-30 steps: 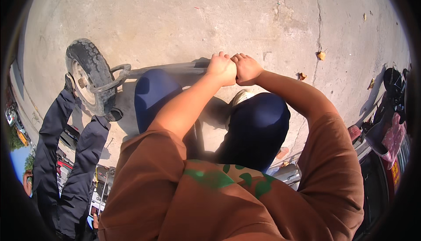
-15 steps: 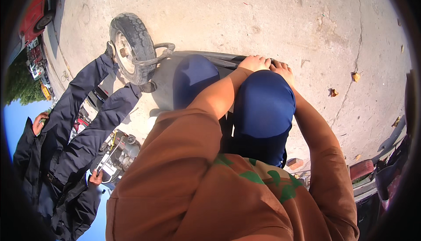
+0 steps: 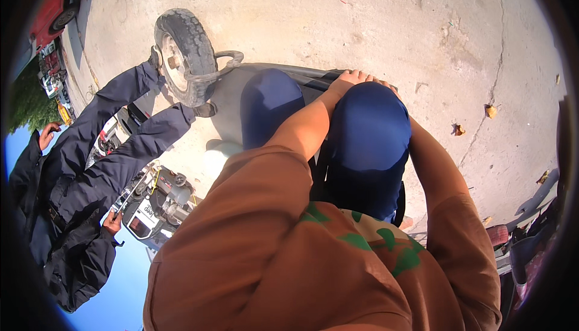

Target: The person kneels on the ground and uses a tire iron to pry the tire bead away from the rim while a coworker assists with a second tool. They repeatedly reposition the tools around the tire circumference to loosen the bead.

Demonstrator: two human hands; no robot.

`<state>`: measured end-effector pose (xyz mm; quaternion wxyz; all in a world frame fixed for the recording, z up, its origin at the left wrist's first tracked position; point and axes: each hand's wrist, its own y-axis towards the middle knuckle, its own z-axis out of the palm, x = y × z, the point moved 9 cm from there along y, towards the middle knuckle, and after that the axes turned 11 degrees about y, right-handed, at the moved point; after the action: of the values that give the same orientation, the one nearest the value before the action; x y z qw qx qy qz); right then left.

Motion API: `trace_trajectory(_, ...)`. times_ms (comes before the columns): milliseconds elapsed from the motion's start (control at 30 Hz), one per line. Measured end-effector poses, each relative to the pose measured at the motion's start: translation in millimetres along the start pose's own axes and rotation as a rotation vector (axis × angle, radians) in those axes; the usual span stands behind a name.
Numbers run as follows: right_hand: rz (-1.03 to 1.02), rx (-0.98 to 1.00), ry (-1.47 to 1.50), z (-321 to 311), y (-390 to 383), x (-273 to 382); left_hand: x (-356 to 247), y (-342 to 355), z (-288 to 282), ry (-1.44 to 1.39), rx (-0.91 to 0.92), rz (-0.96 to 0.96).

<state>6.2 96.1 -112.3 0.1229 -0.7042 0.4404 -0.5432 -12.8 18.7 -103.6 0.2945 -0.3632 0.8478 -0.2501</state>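
Nearest the camera, two brown sleeves [image 3: 259, 177] reach past two navy knees [image 3: 271, 105]. Left hand [image 3: 351, 79] lies over a dark bar [image 3: 316, 79], fingers bent; underside hidden, can't tell if that grip is closed. Right hand [image 3: 386, 84] mostly behind the right knee, fingers just beside the left; can't tell its grip either. Bar runs low, leftward toward a curved loop [image 3: 236, 58] hooked across the tyre of a wheel [image 3: 184, 56]; can't tell if joined. Wheel stands tilted between a co-worker's dark trouser legs [image 3: 123, 90].

Risks, judged: bar could slip or kick up if pressure is uneven or the loop slides off the tread; wheel could roll or tip if the feet don't brace it.

Counts: own hands 2, visible bar 1, loop 1, wheel 1, co-worker 1 (shoes [image 3: 206, 110] 2, co-worker's hands [image 3: 48, 135] 2), dry leaves [image 3: 491, 111] at least 3 on concrete [image 3: 301, 17], red vehicle [image 3: 51, 11] 1, far left.
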Motion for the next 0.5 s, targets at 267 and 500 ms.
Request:
trace_trajectory(267, 0.075, -0.02, -0.118, -3.5, -6.2, 8.7, -8.3, -0.6, 1.5, 0.076, 0.23, -0.036)
trace_trajectory(500, 0.428, -0.059, -0.036, -26.3, -14.9, 8.4, -0.1, 0.3, 7.7, -0.094, 0.207, -0.238)
